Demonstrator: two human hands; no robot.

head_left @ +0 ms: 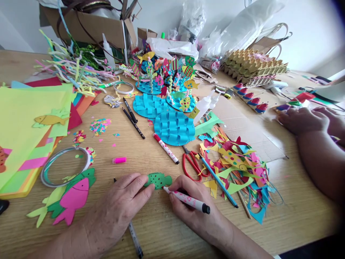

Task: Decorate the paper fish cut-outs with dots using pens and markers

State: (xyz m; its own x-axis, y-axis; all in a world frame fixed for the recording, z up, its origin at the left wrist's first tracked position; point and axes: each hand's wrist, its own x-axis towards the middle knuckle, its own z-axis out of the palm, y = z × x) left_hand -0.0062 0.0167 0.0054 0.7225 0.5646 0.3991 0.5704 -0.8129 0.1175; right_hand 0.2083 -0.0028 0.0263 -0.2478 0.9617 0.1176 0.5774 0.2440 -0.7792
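Observation:
A small green paper fish point(156, 180) with dark dots lies on the wooden table. My left hand point(121, 201) holds its left end down with thumb and fingertips. Closed round a white felt-tip marker point(188, 201) with pink flowers is my right hand point(196, 216), and the uncapped tip touches or nearly touches the fish's lower edge. A loose pink cap point(119, 160) lies above my left hand. Partly hidden under that hand is a pen point(135, 239). Beyond the fish are a red-capped marker point(165, 148) and red-handled scissors point(192, 165).
Paper scraps point(242, 169) and a blue pencil point(219, 181) lie right. Cut-out fish point(75, 196), a tape roll point(66, 167) and coloured sheets point(21, 126) lie left. Blue paper discs point(174, 127) and glue bottles point(203, 108) stand behind. Another person's hands point(304, 120) work at the right.

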